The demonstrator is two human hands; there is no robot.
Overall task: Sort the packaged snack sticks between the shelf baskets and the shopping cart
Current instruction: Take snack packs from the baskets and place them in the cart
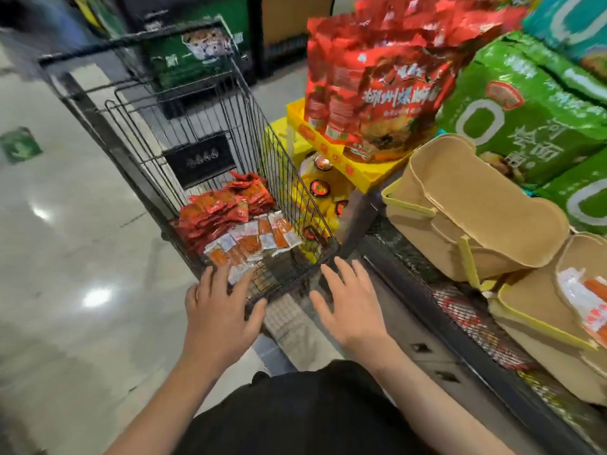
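Note:
A black wire shopping cart (154, 133) stands ahead of me. Inside it lie a heap of red snack stick packs (220, 208) and, nearer me, several white-and-orange snack stick packs (253, 239). My left hand (223, 310) hovers with spread fingers over the cart's near edge, fingertips at the white-and-orange packs. My right hand (348, 303) is spread flat beside the cart's near right corner, holding nothing. On the shelf at right sit two tan fabric baskets: the far basket (460, 211) looks empty from here, the near basket (538, 310) holds white-and-orange packs (588, 300).
Large red snack bags (374, 87) stand on a yellow tray (368, 174); green bags (525, 110) fill the shelf behind the baskets. A black wire shelf edge (443, 310) runs along my right. Yellow goods (318, 192) sit below. Glossy floor (65, 244) lies to the left.

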